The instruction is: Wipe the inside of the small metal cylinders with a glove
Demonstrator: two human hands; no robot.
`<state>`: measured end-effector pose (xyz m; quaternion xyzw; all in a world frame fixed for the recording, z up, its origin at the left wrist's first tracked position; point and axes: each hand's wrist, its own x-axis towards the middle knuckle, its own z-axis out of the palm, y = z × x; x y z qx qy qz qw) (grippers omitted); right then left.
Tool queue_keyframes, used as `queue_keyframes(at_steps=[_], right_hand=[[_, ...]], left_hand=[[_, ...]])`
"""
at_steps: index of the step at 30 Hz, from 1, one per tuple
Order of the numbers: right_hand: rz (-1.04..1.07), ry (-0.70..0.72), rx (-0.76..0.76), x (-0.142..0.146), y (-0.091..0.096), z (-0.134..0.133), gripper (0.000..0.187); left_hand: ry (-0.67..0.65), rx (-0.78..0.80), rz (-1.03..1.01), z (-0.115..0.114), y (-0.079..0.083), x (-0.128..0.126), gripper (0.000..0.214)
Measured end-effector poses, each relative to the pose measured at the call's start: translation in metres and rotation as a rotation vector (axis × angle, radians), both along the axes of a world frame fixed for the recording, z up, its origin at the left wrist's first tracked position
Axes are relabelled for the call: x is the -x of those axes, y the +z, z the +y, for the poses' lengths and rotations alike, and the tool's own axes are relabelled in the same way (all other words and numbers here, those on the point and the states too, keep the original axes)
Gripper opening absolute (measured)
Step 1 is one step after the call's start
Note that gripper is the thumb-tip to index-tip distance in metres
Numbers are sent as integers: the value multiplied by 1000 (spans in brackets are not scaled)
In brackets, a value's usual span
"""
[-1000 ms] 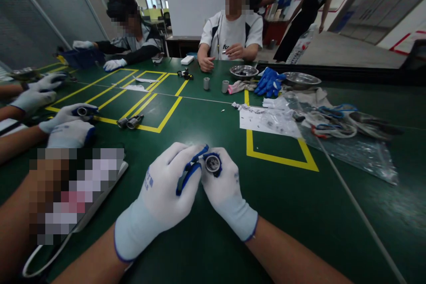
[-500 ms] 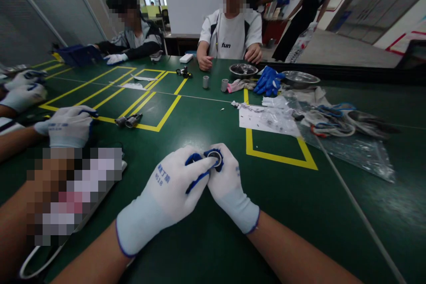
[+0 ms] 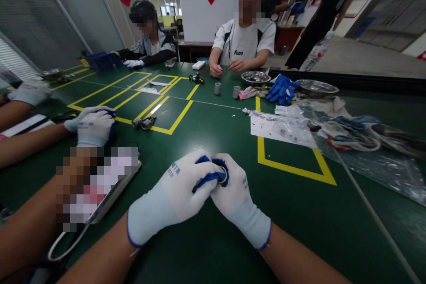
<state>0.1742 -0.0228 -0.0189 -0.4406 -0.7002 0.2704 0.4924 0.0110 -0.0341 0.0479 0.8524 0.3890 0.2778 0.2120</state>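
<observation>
Clamped in our right hand, head view, was a round metal part, over the smooth green table. Fingers of our left hand now largely covered its mouth, bared a second earlier, suggesting work there; whether they pinched anything, we couldn't tell. White fabric gloves showed blue-coated inner fingers.

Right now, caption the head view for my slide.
Gloved right hand holds a round part, left hand touching it.
</observation>
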Motion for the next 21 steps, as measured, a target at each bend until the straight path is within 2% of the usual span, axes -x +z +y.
queue_keyframes(at_steps=[4, 7, 11, 19, 21], right_hand=[[-16, 145, 58, 1, 2, -2, 20], [-35, 191, 74, 1, 2, -1, 21], [-68, 181, 67, 1, 2, -1, 23], [-89, 173, 76, 2, 3, -1, 23], [-95, 166, 74, 2, 3, 0, 26]], left_hand=[[48, 118, 47, -1, 7, 3, 7], [45, 194, 70, -3, 12, 6, 6], [-14, 245, 35, -2, 10, 12, 15], [3, 268, 72, -1, 8, 13, 14], [44, 263, 89, -3, 9, 10, 11]])
